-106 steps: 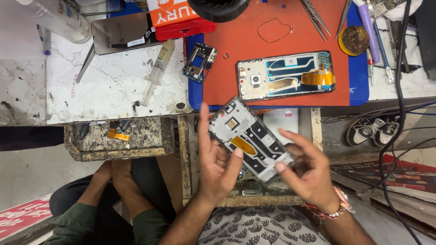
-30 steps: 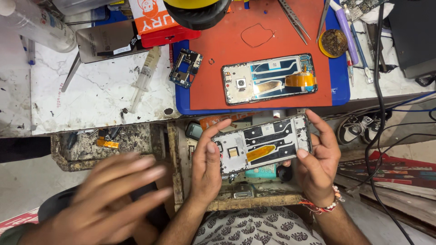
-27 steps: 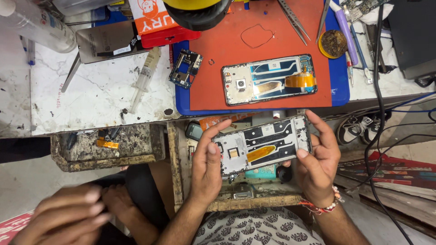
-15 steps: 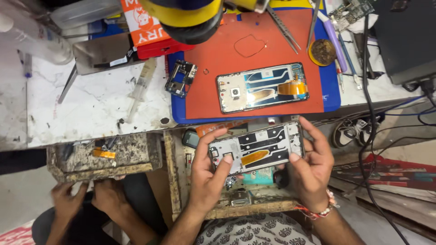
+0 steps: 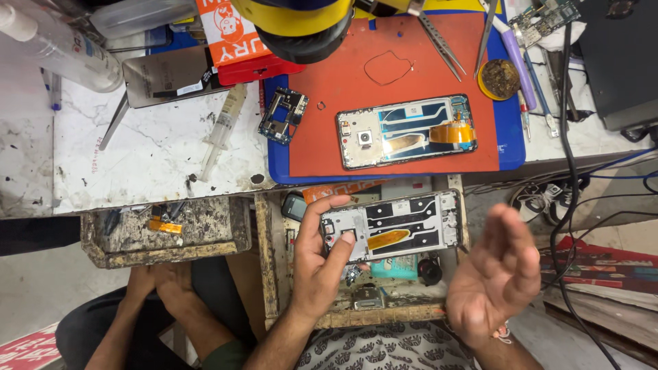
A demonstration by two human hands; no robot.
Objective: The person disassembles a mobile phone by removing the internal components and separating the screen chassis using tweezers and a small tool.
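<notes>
My left hand (image 5: 322, 264) grips the left end of an opened phone frame (image 5: 394, 228), silver with black patches and an orange strip, and holds it level over an open wooden drawer (image 5: 271, 267). My right hand (image 5: 497, 277) is off the frame, to its right, palm open and fingers spread, slightly blurred. A second opened phone (image 5: 406, 130) with an orange flex cable lies on the red mat (image 5: 343, 82) on the bench above.
A small blue circuit frame (image 5: 282, 115), a syringe (image 5: 223, 130), tweezers (image 5: 439, 38), a round tin (image 5: 500, 77) and a clear bottle (image 5: 58, 48) lie on the bench. Another person's clasped hands (image 5: 154, 281) rest at lower left. Cables (image 5: 569, 171) hang at right.
My right hand has let go of the phone frame's right end and swung away to the right. The other person's hands have settled low at left.
</notes>
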